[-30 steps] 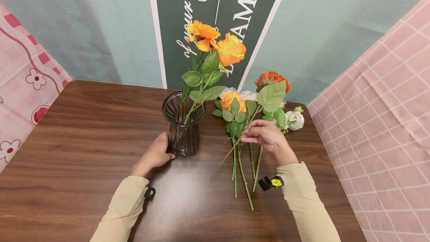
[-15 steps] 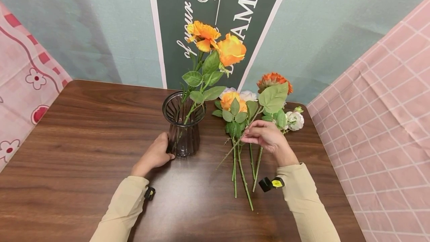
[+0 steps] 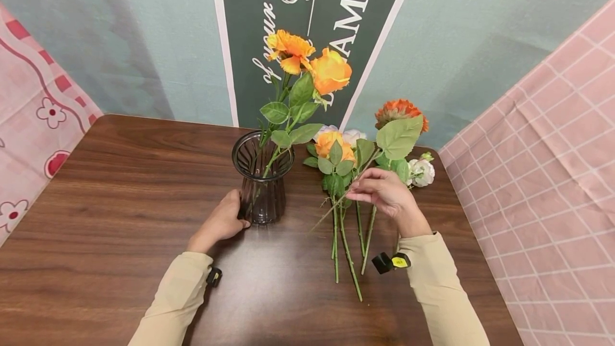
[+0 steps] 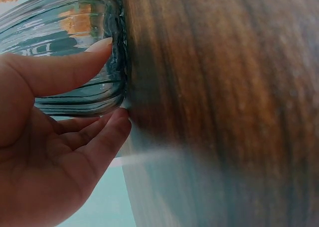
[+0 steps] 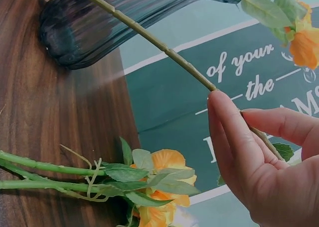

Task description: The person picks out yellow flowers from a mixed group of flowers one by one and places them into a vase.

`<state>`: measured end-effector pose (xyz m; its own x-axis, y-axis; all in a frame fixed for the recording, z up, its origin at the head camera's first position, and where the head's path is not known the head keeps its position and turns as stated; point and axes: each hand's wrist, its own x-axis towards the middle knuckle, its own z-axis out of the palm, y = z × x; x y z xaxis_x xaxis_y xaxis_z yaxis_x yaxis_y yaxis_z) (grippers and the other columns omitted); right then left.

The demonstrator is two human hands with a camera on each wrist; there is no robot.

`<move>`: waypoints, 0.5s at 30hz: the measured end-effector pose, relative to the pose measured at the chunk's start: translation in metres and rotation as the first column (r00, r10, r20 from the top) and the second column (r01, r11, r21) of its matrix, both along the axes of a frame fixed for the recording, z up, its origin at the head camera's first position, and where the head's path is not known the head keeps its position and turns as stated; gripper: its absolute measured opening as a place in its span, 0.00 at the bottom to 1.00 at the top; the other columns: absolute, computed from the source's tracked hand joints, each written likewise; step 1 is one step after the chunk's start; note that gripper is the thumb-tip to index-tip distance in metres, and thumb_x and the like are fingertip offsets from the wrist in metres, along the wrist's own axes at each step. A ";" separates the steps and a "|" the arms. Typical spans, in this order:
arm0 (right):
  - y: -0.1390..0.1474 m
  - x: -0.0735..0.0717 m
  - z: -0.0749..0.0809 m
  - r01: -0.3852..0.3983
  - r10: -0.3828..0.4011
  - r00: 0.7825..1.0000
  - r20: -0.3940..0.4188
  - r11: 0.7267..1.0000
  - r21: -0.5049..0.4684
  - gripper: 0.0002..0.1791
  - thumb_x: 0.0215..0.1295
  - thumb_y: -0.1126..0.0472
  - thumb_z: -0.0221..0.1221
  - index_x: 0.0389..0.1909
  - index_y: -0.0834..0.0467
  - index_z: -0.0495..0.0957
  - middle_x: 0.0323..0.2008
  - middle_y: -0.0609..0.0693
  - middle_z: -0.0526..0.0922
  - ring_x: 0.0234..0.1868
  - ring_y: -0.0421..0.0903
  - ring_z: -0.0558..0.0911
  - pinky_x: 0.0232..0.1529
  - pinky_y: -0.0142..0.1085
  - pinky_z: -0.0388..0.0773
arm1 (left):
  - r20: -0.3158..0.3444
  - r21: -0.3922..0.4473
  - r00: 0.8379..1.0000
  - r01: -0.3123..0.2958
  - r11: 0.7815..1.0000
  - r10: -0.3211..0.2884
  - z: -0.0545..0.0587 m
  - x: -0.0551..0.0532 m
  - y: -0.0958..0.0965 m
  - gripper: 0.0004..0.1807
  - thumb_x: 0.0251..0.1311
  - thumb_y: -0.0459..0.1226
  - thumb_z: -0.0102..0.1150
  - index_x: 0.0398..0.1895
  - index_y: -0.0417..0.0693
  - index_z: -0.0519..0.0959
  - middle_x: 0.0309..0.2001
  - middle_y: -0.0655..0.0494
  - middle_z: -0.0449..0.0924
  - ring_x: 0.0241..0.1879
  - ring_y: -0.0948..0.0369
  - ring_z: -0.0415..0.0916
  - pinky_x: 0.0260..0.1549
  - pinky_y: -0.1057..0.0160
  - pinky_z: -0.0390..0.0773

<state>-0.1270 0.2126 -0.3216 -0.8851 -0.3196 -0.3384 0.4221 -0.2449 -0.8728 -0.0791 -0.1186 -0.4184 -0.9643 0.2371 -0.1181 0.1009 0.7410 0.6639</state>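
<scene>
A dark, ribbed glass vase [image 3: 264, 204] stands upright on the table, holding an orange carnation-like flower [image 3: 290, 49] and a yellow-orange rose [image 3: 331, 72]. My left hand [image 3: 222, 220] holds the vase low on its left side; the left wrist view shows the thumb and fingers on either side of the glass [image 4: 75, 95]. Between thumb and fingers, my right hand [image 3: 384, 197] pinches the stem [image 5: 164, 48] of a red-orange flower [image 3: 402, 112] with a large green leaf [image 3: 400, 138]. That stem slants down to the left above the flowers lying on the table.
On the brown wooden table [image 3: 120, 202], right of the vase, lie several cut flowers, including an orange rose [image 3: 331, 144] and a white flower [image 3: 423, 173]. Their green stems [image 3: 352, 260] point toward me. A printed cloth [image 3: 307, 25] hangs behind, and a pink checked cloth [image 3: 543, 175] borders the right.
My right hand and the red-orange flower have shifted slightly to the right. The left hand and the vase have stayed in place.
</scene>
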 end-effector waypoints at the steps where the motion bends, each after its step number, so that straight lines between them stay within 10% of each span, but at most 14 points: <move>1: 0.000 0.000 0.001 0.000 0.000 1.000 -0.002 1.000 -0.007 0.16 0.58 0.83 0.40 0.21 0.67 0.73 0.26 0.61 0.76 0.30 0.54 0.81 0.41 0.44 0.78 | -0.001 0.000 1.000 0.000 1.000 0.000 0.000 0.000 0.000 0.30 0.44 0.28 0.63 0.50 0.26 0.60 0.47 0.33 0.65 0.52 0.41 0.64 0.53 0.46 0.64; 15: 0.005 0.001 0.018 0.003 -0.006 1.000 -0.027 0.995 -0.104 0.17 0.59 0.83 0.39 0.21 0.68 0.73 0.25 0.61 0.77 0.30 0.53 0.82 0.41 0.43 0.78 | -0.020 -0.004 1.000 0.002 1.000 -0.002 -0.004 -0.001 0.000 0.28 0.43 0.28 0.64 0.46 0.28 0.61 0.44 0.35 0.66 0.49 0.42 0.65 0.51 0.46 0.65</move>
